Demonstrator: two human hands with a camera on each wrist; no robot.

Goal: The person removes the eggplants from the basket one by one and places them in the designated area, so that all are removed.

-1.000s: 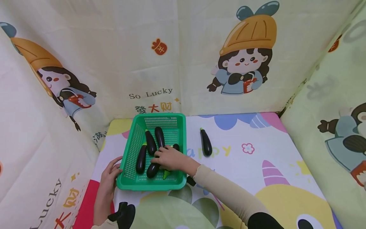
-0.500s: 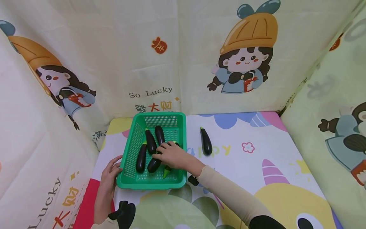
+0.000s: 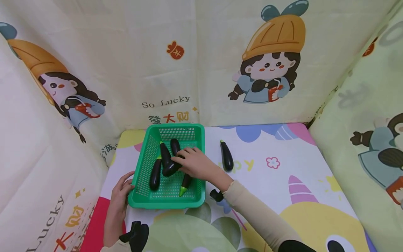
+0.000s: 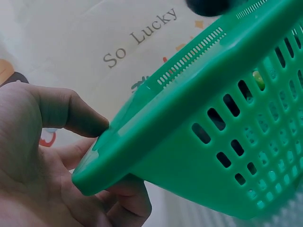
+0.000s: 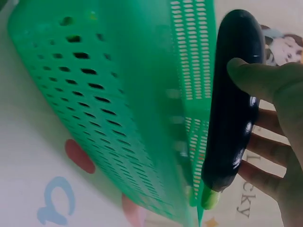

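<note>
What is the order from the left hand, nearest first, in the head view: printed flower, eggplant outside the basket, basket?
1. Basket, its left rim in the left hand.
2. Eggplant, outside the basket, on its right.
3. Printed flower, farther right.

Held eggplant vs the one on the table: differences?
The held eggplant is gripped in the right hand; the other eggplant lies untouched on the table.
In the head view, the held eggplant is over the green basket, partly hidden; the other eggplant is outside it, fully visible.
Both are dark, glossy and green-tipped.

Curled left hand [image 3: 120, 191], pinching right hand [image 3: 196, 163]
</note>
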